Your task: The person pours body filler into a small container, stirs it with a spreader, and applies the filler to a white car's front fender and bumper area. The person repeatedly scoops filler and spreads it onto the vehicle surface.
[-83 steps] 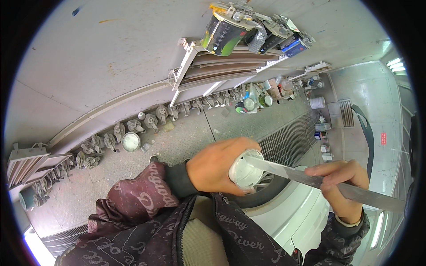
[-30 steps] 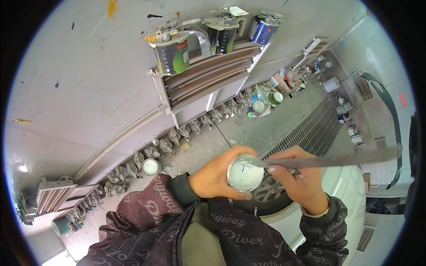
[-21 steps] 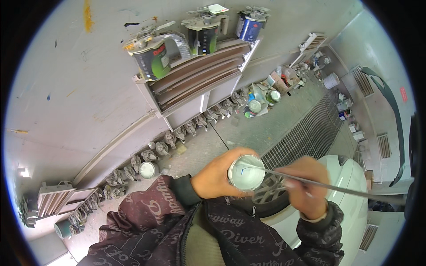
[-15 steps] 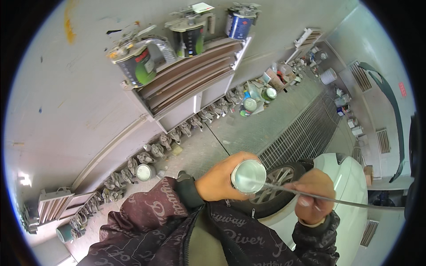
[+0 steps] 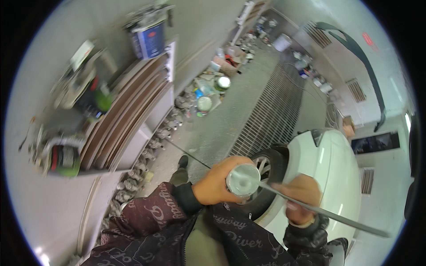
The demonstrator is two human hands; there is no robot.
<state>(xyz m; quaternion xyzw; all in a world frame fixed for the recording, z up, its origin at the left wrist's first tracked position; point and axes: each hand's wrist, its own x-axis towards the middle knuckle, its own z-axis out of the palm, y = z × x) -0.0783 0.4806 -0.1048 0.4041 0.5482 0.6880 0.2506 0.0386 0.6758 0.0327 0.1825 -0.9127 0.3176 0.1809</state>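
Note:
My left hand is wrapped around a small open can of pale, whitish liquid, held upright in the lower middle of the head view. My right hand, a little blurred, grips a long flat metal strip that slants from the can out toward the lower right; its near end reaches into the can. Below and behind both hands are the front wheel and white body of a car.
A louvred vent with cans above it is on the left wall, spray guns along its foot. Paint tins and boxes line the floor beside a long grating. A dark curved strip hangs on the right.
The view has turned, swinging wall and floor leftward and showing more of the car. The can stays in my left hand; the metal strip has swung, its outer end now lower.

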